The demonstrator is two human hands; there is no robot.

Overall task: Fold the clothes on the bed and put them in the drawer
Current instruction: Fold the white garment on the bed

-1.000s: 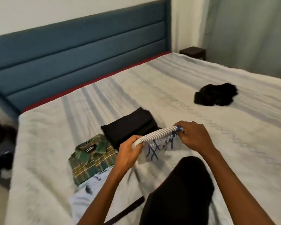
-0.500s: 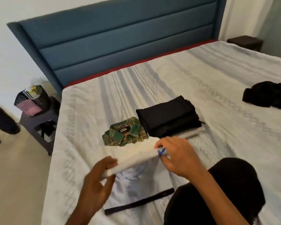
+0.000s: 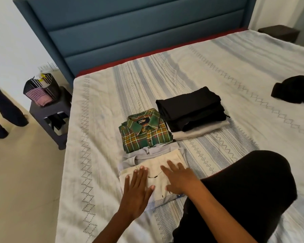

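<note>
A folded cream shirt (image 3: pixel 158 165) lies on the bed (image 3: pixel 98 120) on top of a folded grey garment (image 3: pixel 139 154). My left hand (image 3: pixel 137 192) presses flat on its left half, fingers straight. My right hand (image 3: pixel 178 178) lies flat on its right half. Just behind sits a folded green plaid shirt (image 3: pixel 146 132). To the right of that shirt is a stack of folded black clothes (image 3: pixel 191 107) over a grey piece (image 3: pixel 200 131). An unfolded black garment (image 3: pixel 295 92) lies at the far right of the bed.
My knee in black trousers (image 3: pixel 244 190) rests on the bed at the right. A dark stool (image 3: pixel 49 113) with a patterned basket (image 3: pixel 40 90) stands left of the bed. Another person's legs (image 3: pixel 2 111) are at the left edge. A dark nightstand (image 3: pixel 279 33) is far right.
Both hands let go of the folded cream shirt's edge and now lie flat on it; the shirt has come down onto the grey garment. The view has swung left.
</note>
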